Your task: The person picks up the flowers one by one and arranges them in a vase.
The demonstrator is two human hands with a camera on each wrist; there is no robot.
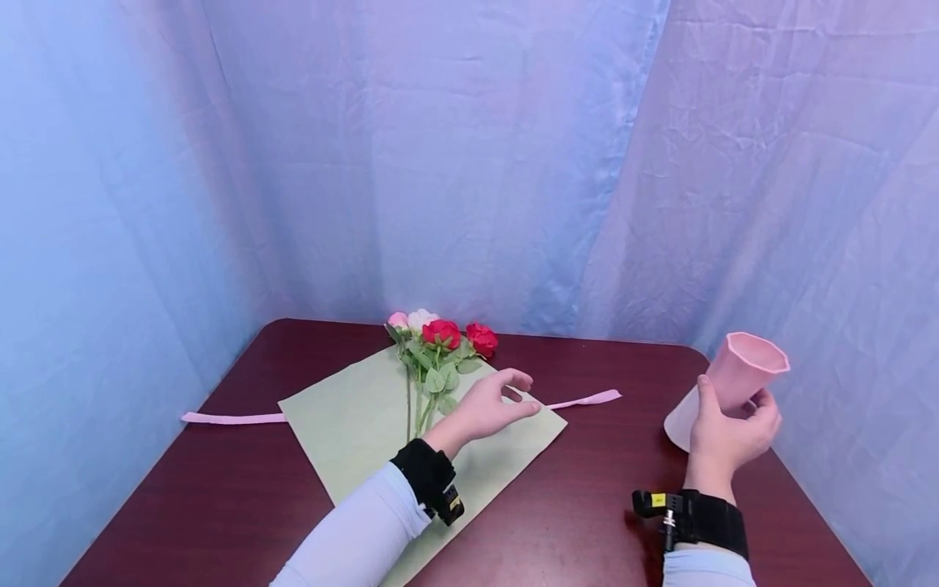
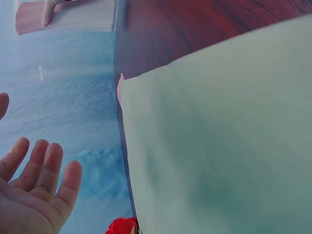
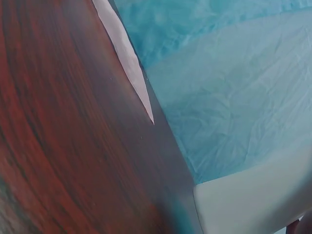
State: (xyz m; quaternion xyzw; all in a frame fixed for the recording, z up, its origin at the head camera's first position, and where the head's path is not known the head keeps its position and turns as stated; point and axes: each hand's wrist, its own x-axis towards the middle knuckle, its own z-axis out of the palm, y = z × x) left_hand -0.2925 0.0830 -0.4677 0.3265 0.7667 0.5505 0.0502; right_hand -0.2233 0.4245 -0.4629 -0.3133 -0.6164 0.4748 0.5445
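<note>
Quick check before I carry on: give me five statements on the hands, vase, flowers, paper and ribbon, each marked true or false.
1. The right hand grips the pink-and-white vase. True.
2. Pink ribbon sticks out on two sides of the pale green paper. True.
3. The left hand holds the pink ribbon. False: it holds nothing, its fingers apart over the pale green paper.
4. All the flowers are red. False: a white bloom and a pink bloom show beside the red ones.
5. The pink-and-white vase touches the pale green paper. False: it is apart from it, to the right.
</note>
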